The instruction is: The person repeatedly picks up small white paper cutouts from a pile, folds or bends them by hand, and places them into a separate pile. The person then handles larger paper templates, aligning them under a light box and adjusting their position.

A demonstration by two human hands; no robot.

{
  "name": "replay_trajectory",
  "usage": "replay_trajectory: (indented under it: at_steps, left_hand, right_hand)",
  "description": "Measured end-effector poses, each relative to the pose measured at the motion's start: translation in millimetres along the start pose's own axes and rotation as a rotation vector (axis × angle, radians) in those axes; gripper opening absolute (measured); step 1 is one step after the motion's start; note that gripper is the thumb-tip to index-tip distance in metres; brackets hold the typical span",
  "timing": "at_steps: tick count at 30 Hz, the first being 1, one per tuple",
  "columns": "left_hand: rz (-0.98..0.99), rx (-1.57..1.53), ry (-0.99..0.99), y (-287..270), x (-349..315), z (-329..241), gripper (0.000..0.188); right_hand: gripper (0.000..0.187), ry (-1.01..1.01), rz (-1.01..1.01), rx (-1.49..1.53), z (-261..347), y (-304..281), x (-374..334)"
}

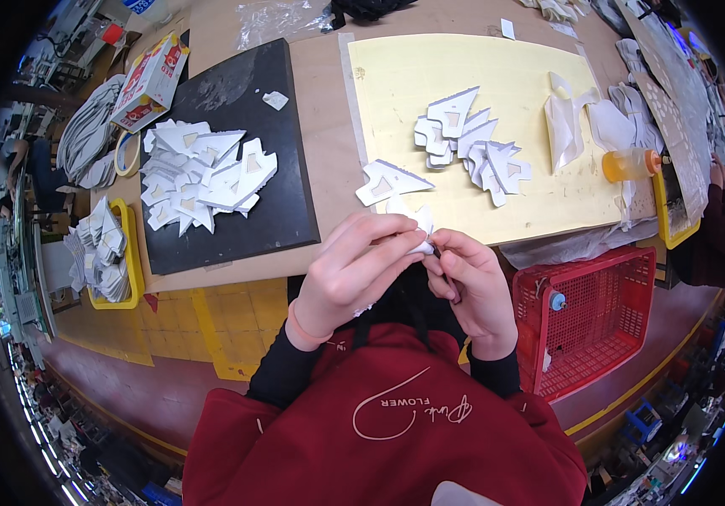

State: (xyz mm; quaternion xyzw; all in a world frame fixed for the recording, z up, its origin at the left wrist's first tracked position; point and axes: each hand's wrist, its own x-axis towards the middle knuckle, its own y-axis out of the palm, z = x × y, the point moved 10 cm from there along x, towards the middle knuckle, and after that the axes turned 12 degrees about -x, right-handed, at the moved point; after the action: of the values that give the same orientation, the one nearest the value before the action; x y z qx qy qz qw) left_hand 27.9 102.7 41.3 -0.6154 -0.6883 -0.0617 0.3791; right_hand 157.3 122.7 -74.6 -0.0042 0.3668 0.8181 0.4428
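Note:
Just in front of my body, over the table's near edge, my two hands meet. My left hand [354, 268] is closed on a white cut piece [418, 214], which is bent up between the fingers. The fingers of my right hand [474, 282] are pinched at the piece's edge around a thin dark tool [437, 251], mostly hidden, its kind unclear. Beyond my hands a single white piece with a grey edge [390, 181] lies partly on the pale yellow sheet [522, 80]. A small heap of similar pieces [468, 145] rests farther back on that sheet.
Left, a black board [240, 84] carries a larger pile of white pieces [202, 175]. Yellow trays [133, 261] stand at both sides. At right are a bottle of orange liquid [630, 164] and, below the table, a red crate [586, 325]. A tape roll [129, 152] sits left.

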Motion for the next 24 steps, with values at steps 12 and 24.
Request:
replay_trajectory:
  at_steps: [12,24]
  left_hand:
    - [-0.066,0.080,-0.244,-1.0,-5.5,36.8,0.027]
    - [-0.271,0.725,-0.578,-140.4,-33.3,81.0,0.019]
  right_hand:
    - [0.030,-0.712,-0.020,-1.218,40.4,73.2,-19.5]
    - [0.043,-0.577,0.119,-1.314,39.6,67.1,-20.0]
